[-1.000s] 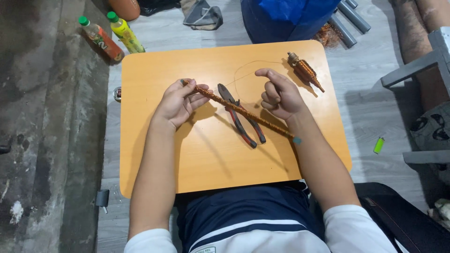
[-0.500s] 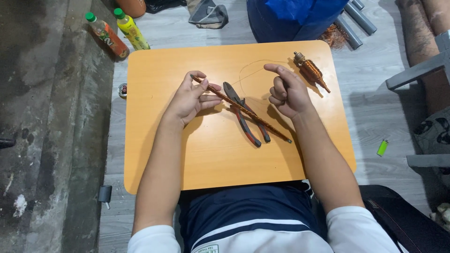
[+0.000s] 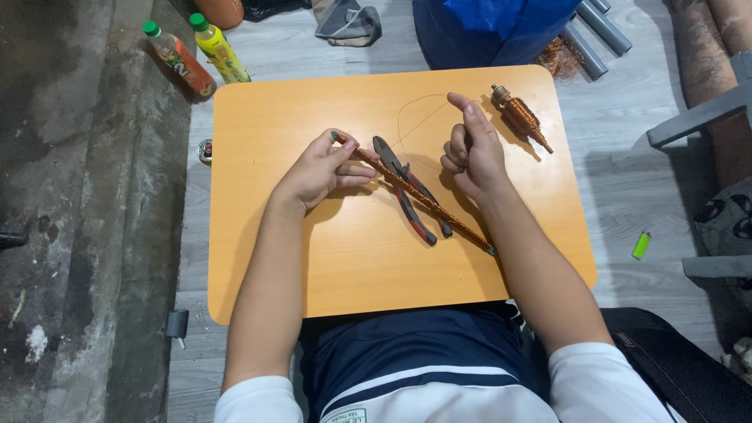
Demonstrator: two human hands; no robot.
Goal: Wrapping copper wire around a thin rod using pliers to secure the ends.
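My left hand (image 3: 323, 167) pinches the upper end of a long thin rod wound with copper wire (image 3: 427, 202), which slants down to the right across an orange table (image 3: 298, 258). My right hand (image 3: 470, 153) is curled with the thumb up and pulls a fine wire that loops away over the table; it is too thin to see where the fingers grip it. Under the rod lie pliers with red and dark handles (image 3: 411, 202). A copper-wound spool on a spindle (image 3: 518, 117) rests just right of my right hand.
Two drink bottles (image 3: 200, 55) lie on the floor past the table's far left corner. A blue bag (image 3: 493, 27) and grey pipes (image 3: 595, 27) sit beyond the far edge. A green lighter (image 3: 641, 245) lies on the floor at right. A concrete ledge runs along the left.
My right hand has lifted slightly and moved toward the spool, thumb raised. The left hand still pinches the rod's end, which has shifted a little on the table.
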